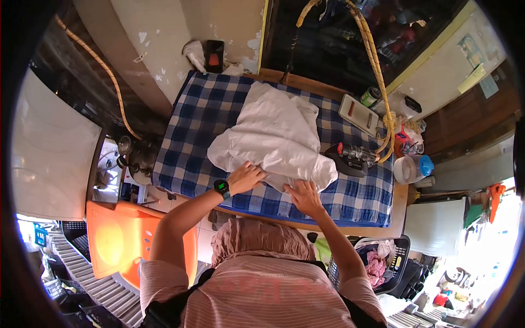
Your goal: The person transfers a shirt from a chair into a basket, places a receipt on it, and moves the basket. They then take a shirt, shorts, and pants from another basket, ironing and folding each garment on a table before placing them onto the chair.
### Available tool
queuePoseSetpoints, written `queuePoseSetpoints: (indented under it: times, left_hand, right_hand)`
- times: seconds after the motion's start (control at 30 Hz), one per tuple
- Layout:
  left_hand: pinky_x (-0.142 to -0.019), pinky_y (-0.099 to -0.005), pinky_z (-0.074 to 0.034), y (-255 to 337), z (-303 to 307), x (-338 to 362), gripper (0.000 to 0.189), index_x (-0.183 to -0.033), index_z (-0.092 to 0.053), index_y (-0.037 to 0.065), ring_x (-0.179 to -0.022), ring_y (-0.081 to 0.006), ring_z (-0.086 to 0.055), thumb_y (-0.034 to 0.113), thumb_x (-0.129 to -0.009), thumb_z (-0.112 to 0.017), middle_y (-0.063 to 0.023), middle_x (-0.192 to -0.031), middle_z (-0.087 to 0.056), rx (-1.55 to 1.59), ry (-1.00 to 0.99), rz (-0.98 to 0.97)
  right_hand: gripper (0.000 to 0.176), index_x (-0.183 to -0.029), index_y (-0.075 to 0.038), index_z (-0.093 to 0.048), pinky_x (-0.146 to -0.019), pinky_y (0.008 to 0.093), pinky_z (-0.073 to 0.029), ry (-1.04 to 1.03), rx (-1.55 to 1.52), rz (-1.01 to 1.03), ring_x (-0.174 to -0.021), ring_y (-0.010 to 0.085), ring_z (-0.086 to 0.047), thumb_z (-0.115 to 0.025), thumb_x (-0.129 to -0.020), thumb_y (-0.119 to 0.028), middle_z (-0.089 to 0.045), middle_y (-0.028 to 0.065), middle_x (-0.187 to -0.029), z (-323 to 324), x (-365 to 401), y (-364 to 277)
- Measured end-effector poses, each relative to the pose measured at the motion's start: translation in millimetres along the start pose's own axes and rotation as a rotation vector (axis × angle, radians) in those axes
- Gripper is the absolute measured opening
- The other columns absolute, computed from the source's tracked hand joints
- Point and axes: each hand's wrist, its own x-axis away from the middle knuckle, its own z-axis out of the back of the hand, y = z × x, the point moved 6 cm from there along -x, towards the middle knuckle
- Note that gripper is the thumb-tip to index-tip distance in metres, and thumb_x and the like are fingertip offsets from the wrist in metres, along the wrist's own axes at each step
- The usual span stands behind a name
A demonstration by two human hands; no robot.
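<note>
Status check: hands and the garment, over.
Left hand and right hand open, flat on near edge of white garment. Garment rumpled on checked cloth. Iron close beside it, right side.

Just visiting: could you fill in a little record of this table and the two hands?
Surface: blue checked cloth
Main item: white garment, crumpled, lying on the cloth
Left hand: on the garment's near edge; watch on wrist
Right hand: flat on the garment, fingers spread
Right of garment: dark appliance, perhaps an iron
Near side: orange chair, laundry basket
</note>
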Motion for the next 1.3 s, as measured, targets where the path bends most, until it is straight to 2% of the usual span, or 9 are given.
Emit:
queuePoseSetpoints:
  times: [0.2,0.3,0.4,0.53,0.67,0.73,0.97,1.13,1.3]
  left_hand:
    - [-0.075,-0.0296,-0.045,-0.8,8.5,6.8,0.02,-0.091,-0.061,0.005,-0.064,-0.0166,-0.06,0.024,-0.089,-0.057,-0.0042,-0.059,-0.057,-0.421,0.029,0.019]
    - [-0.067,-0.0288,-0.05,14.1,41.7,-5.2,0.02,-0.097,-0.058,0.002,-0.063,-0.0164,-0.06,0.013,-0.08,-0.059,-0.0083,-0.076,-0.061,-0.376,0.115,0.13]
    - [-0.064,-0.0283,-0.05,15.3,52.1,-24.1,0.023,-0.097,-0.057,0.001,-0.062,-0.0176,-0.059,0.009,-0.075,-0.06,-0.0102,-0.09,-0.06,-0.408,0.11,0.194]
    - [-0.063,-0.0293,-0.049,-3.8,76.9,-42.3,0.023,-0.095,-0.057,0.002,-0.065,-0.0207,-0.059,0.008,-0.073,-0.061,-0.0096,-0.093,-0.055,-0.27,-0.007,0.231]
    - [-0.069,-0.0328,-0.049,2.6,147.4,-61.4,0.022,-0.094,-0.056,0.002,-0.073,-0.0219,-0.059,0.007,-0.073,-0.06,-0.0101,-0.096,-0.053,-0.078,0.455,0.138]
    - [-0.07,-0.0334,-0.049,6.0,160.2,-74.6,0.025,-0.097,-0.057,0.002,-0.076,-0.0216,-0.06,0.006,-0.073,-0.061,-0.0093,-0.099,-0.052,-0.056,0.522,0.098]
    - [-0.069,-0.0331,-0.049,18.8,203.7,-112.8,0.025,-0.099,-0.056,0.002,-0.077,-0.0223,-0.06,0.004,-0.074,-0.06,-0.009,-0.097,-0.052,0.035,0.624,0.017]
    - [-0.068,-0.037,-0.049,15.4,224.9,-132.8,0.024,-0.097,-0.057,0.002,-0.077,-0.0251,-0.06,0.003,-0.073,-0.06,-0.0093,-0.095,-0.052,0.076,0.675,0.035]
    - [-0.073,-0.0377,-0.049,-29.6,286.7,-148.9,0.026,-0.099,-0.062,0.006,-0.082,-0.0313,-0.06,-0.003,-0.076,-0.055,-0.0128,-0.092,-0.057,0.278,0.998,0.123]
  right_hand:
    - [0.019,-0.083,-0.009,-0.064,-0.08,0.0424,-0.042,0.088,-0.046,-0.292,-0.084,0.0312,-0.058,-0.065,-0.082,-0.028,-0.058,0.013,-0.087,-16.8,-3.1,32.4]
    - [0.016,-0.071,-0.009,-0.059,-0.076,0.0389,-0.04,0.193,-0.062,-0.334,-0.069,0.0272,-0.059,-0.07,-0.072,-0.02,-0.059,0.0062,-0.063,-1.5,-4.0,31.3]
    - [0.017,-0.065,-0.008,-0.057,-0.081,0.0396,-0.04,0.286,-0.033,-0.442,-0.076,0.0283,-0.06,-0.072,-0.067,-0.016,-0.061,0.0077,-0.068,27.4,0.4,20.4]
    - [0.009,-0.077,-0.004,-0.058,-0.074,0.0394,-0.043,0.67,-0.183,-0.738,-0.075,0.031,-0.059,-0.062,-0.07,-0.007,-0.058,0.0113,-0.07,77.1,21.0,28.3]
    - [0.014,-0.084,0.001,-0.059,-0.055,0.0335,-0.041,0.63,-0.374,-0.703,-0.058,0.0221,-0.051,-0.05,-0.083,-0.009,-0.056,0.0113,-0.064,80.0,44.0,53.7]
    - [0.015,-0.086,0.001,-0.061,-0.059,0.0387,-0.046,0.535,-0.652,-0.864,-0.061,0.0356,-0.059,-0.055,-0.083,-0.013,-0.061,0.0182,-0.07,69.3,59.9,74.0]
    - [0.024,-0.087,0.002,-0.062,-0.057,0.0402,-0.046,0.402,-0.239,-0.571,-0.06,0.0352,-0.057,-0.075,-0.072,-0.013,-0.062,0.0144,-0.073,150.7,53.5,55.8]
    - [0.025,-0.099,0.001,-0.061,-0.072,0.0402,-0.048,0.417,0.048,-0.753,-0.083,0.0388,-0.061,-0.063,-0.074,0.0,-0.064,0.0195,-0.094,153.7,90.8,97.4]
    - [0.018,-0.101,0.005,-0.057,-0.07,0.0342,-0.047,1.017,-0.148,-0.749,-0.074,0.0226,-0.059,-0.053,-0.085,-0.003,-0.062,0.0155,-0.082,251.3,49.3,58.7]
